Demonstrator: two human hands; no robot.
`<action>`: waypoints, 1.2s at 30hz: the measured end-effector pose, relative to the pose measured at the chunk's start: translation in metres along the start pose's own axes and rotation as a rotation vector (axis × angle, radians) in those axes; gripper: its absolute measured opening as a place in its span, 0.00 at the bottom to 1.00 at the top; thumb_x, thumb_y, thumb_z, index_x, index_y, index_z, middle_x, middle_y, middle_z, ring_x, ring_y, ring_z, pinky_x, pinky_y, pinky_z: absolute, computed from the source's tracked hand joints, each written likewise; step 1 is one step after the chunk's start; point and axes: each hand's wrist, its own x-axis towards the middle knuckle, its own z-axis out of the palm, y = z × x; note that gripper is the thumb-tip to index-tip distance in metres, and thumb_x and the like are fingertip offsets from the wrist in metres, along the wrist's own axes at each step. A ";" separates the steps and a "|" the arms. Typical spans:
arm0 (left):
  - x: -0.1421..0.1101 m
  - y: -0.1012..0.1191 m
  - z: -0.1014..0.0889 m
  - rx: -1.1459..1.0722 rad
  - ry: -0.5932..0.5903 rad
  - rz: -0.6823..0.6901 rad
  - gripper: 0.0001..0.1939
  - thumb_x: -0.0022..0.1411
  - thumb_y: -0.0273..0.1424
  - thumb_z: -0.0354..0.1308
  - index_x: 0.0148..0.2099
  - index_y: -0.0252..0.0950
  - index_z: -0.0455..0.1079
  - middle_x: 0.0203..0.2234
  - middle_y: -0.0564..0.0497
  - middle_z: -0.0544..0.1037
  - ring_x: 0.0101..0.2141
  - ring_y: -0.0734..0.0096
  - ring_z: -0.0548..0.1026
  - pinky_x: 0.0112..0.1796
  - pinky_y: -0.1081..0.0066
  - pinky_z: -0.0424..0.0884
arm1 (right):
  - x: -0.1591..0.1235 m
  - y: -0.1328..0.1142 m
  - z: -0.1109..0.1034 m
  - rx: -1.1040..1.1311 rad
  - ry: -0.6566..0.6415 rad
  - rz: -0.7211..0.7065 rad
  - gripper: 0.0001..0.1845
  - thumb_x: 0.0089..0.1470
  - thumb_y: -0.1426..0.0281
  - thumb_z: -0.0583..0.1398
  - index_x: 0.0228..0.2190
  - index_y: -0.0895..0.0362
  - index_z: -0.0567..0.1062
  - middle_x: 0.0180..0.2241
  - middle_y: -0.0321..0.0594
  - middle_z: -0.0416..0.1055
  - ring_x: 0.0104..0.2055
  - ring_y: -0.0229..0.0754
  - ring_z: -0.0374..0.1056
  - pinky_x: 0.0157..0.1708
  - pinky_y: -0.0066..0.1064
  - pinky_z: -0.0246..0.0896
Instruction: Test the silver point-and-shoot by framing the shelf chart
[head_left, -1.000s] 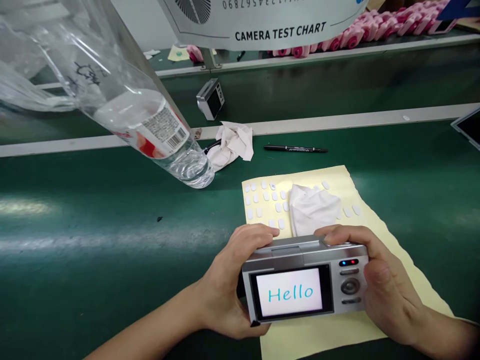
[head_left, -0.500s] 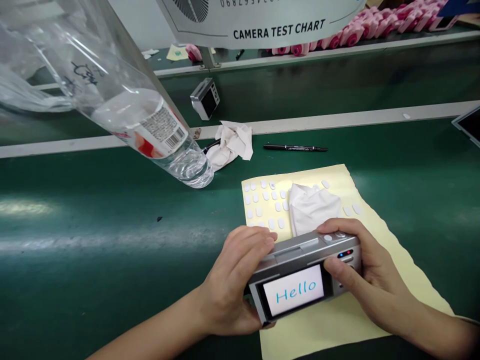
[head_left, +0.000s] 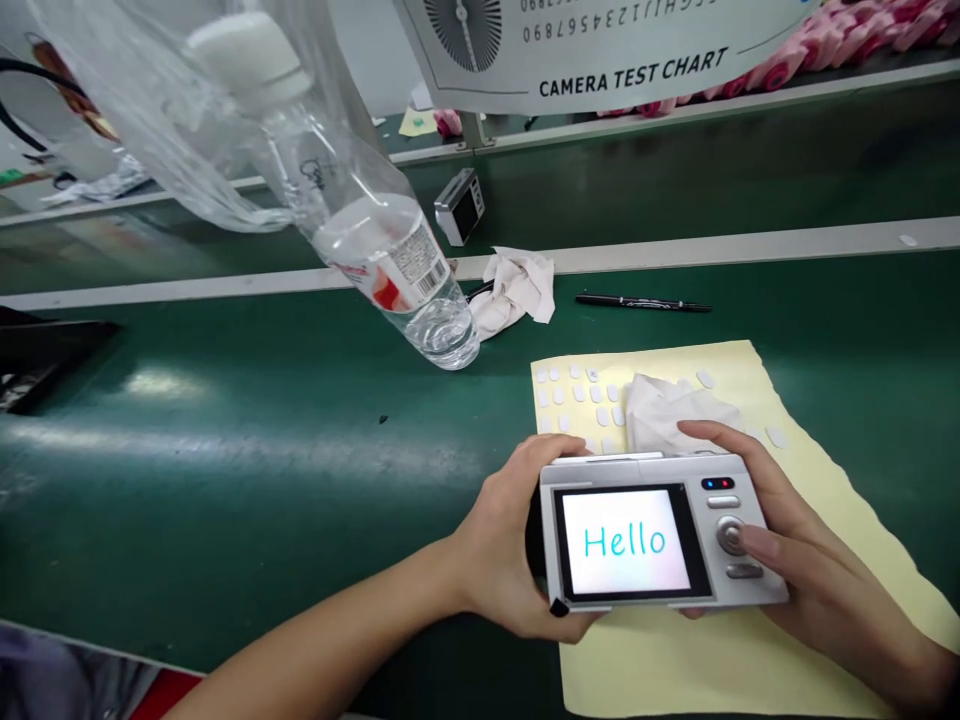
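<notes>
Gripping a silver camera [head_left: 660, 535] over a yellow sheet [head_left: 637, 680]

Through the head view I see the left hand [head_left: 517, 545] curled around the left end of the silver camera, its digits on the top and bottom edges. The right hand [head_left: 810, 570] is wrapped around the other end, 1 finger stretched along the top and the thumb at the round button [head_left: 730, 536]. The screen [head_left: 626, 540] faces me and reads "Hello" in blue letters; 2 small lights, 1 blue and 1 red, glow near the upper right corner.

Beyond the silver camera I make out a white cloth [head_left: 667, 415] on the yellow sheet, with small white stickers [head_left: 579, 394] beside it. Farther back on the green desk [head_left: 225, 500] lie a black pen [head_left: 643, 302] and, to its left, a crumpled tissue [head_left: 521, 290]. A tilted bottle [head_left: 397, 260], partly filled, appears near the tissue, clear plastic around its upper part. Behind it I spot another camera [head_left: 460, 207]; I cannot tell what supports it. A camera test chart [head_left: 570, 50] fills the top.
</notes>
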 end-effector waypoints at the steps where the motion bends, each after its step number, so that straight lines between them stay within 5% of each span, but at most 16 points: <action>1: 0.000 0.000 0.000 -0.018 0.001 -0.015 0.45 0.43 0.41 0.65 0.62 0.39 0.51 0.45 0.44 0.70 0.44 0.54 0.74 0.46 0.57 0.73 | 0.000 0.000 0.000 0.007 -0.002 0.012 0.37 0.44 0.52 0.66 0.54 0.33 0.58 0.41 0.36 0.64 0.35 0.47 0.71 0.25 0.35 0.75; 14: 0.000 -0.005 0.001 0.032 0.020 0.098 0.43 0.46 0.43 0.63 0.61 0.37 0.51 0.46 0.42 0.67 0.47 0.54 0.72 0.48 0.55 0.70 | -0.001 0.002 0.000 -0.040 -0.003 -0.033 0.36 0.44 0.51 0.68 0.53 0.33 0.61 0.39 0.36 0.64 0.34 0.44 0.67 0.26 0.32 0.76; 19: 0.000 -0.004 0.001 -0.017 0.022 0.115 0.44 0.45 0.41 0.64 0.62 0.38 0.51 0.46 0.44 0.67 0.47 0.55 0.71 0.48 0.58 0.70 | 0.003 0.008 -0.010 -0.126 -0.105 -0.181 0.30 0.50 0.52 0.64 0.54 0.30 0.62 0.47 0.37 0.67 0.38 0.45 0.69 0.28 0.31 0.76; 25: 0.001 -0.001 -0.002 -0.079 -0.021 0.083 0.45 0.43 0.32 0.63 0.62 0.39 0.49 0.47 0.45 0.65 0.48 0.56 0.69 0.49 0.59 0.70 | 0.010 0.007 -0.023 -0.397 -0.311 -0.414 0.26 0.59 0.52 0.55 0.57 0.27 0.56 0.49 0.33 0.71 0.44 0.45 0.71 0.45 0.35 0.72; 36: 0.000 -0.004 -0.003 -0.051 -0.090 0.097 0.47 0.42 0.27 0.59 0.63 0.39 0.43 0.49 0.44 0.61 0.54 0.56 0.62 0.57 0.54 0.62 | 0.010 0.012 -0.017 -0.454 -0.319 -0.618 0.23 0.63 0.56 0.51 0.58 0.32 0.54 0.45 0.35 0.71 0.42 0.40 0.70 0.43 0.28 0.69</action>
